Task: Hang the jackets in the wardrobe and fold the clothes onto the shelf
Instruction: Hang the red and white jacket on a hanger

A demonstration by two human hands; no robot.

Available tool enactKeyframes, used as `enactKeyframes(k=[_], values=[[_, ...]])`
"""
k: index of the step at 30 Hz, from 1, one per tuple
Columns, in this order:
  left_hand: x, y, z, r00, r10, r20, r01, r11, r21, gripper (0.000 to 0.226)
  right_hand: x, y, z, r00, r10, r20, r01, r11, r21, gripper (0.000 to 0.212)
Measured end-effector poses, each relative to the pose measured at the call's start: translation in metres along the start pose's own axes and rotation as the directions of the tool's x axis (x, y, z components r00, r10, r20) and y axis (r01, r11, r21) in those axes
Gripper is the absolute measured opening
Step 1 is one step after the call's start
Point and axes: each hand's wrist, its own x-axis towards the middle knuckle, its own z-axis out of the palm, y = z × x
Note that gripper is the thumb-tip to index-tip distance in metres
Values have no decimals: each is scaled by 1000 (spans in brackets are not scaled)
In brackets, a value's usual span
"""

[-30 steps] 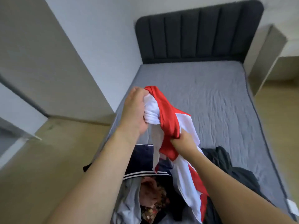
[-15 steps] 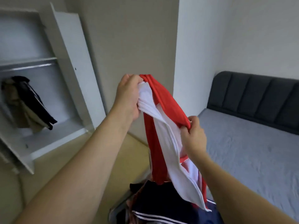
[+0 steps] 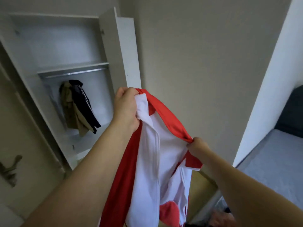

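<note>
Hands: left [image 3: 126,110], right [image 3: 197,146] grip jacket [image 3: 154,161], hanging vertically.

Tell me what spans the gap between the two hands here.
In the head view, a red band of the red-and-white jacket stretches from the left hand to the right hand; nothing else lies between.

I see a beige wall [image 3: 196,63] straight ahead, with a white wall [image 3: 270,82] jutting out at my right. Low on the right lies a bed [image 3: 270,169] with a grey sheet, and a dark padded headboard [image 3: 293,112] stands behind it. A strip of yellowish floor [image 3: 202,184] shows beside the bed, near the bottom.
</note>
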Motion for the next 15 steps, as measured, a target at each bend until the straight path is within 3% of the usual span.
enactKeyframes(k=[3, 5, 6, 8, 11, 15], values=[[76, -11, -40, 996, -56, -76, 58, 998, 32, 10, 58, -67, 59, 991, 42, 126, -87, 922, 377, 36], [127, -11, -71, 990, -55, -128, 71, 990, 123, 11, 87, -123, 89, 949, 68, 309, -263, 710, 653, 39], [152, -10, -86, 989, -46, -142, 73, 980, 184, 14, 99, -153, 100, 926, 39, 375, -320, 611, 725, 35], [202, -12, -120, 985, -41, -166, 92, 946, 311, 20, 127, -218, 123, 891, -62, 450, -355, 524, 775, 25], [271, -24, -173, 967, -114, -227, 205, 878, 432, 12, 159, -312, 160, 857, -160, 490, -336, 548, 766, 22], [363, -50, -232, 939, -238, -249, 326, 847, 421, 12, 210, -416, 223, 881, -222, 417, -211, 605, 768, 12]])
